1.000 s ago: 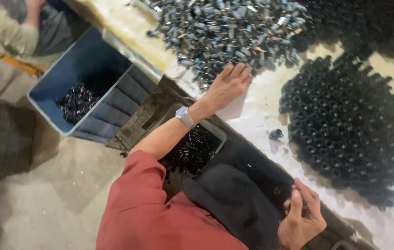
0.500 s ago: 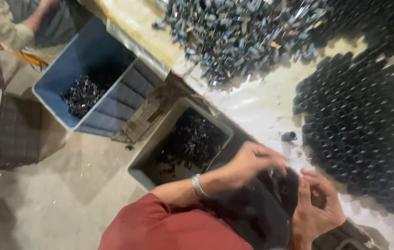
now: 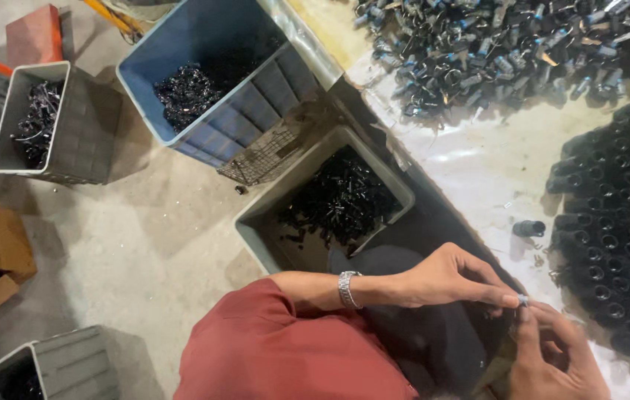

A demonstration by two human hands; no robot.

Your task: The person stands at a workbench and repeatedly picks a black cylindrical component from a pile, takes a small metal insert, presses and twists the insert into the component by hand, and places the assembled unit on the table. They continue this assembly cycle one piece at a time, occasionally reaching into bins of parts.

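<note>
While both hands meet low at the table edge, the head view shows the left hand point(image 3: 452, 278) reaching across from a red sleeve, thumb and forefinger pinched on a small part point(image 3: 522, 300) with a pale tip; the right hand point(image 3: 552, 355) comes up from below, fingers closed on the same part, so the two hands are together, clamped on it from either side. What the part is exactly, too small to tell. On the table point(image 3: 478, 170), a loose heap of dark and bluish pieces point(image 3: 508, 44) lies at the far side, still large and unsorted by the look of it. At right, a dense block of black tubes point(image 3: 619, 222) stands upright, mouths up, touching one another; a good many look already set in place. One stray black tube point(image 3: 528, 228) lies on its side between heap and block. On the floor: a grey bin point(image 3: 315, 215) just beside the table holds black pieces, partly full; a blue bin point(image 3: 204, 74) holds a small dark pile; another grey bin point(image 3: 41, 126) stands well apart. Judgement: well under way, much of the heap left.
</note>
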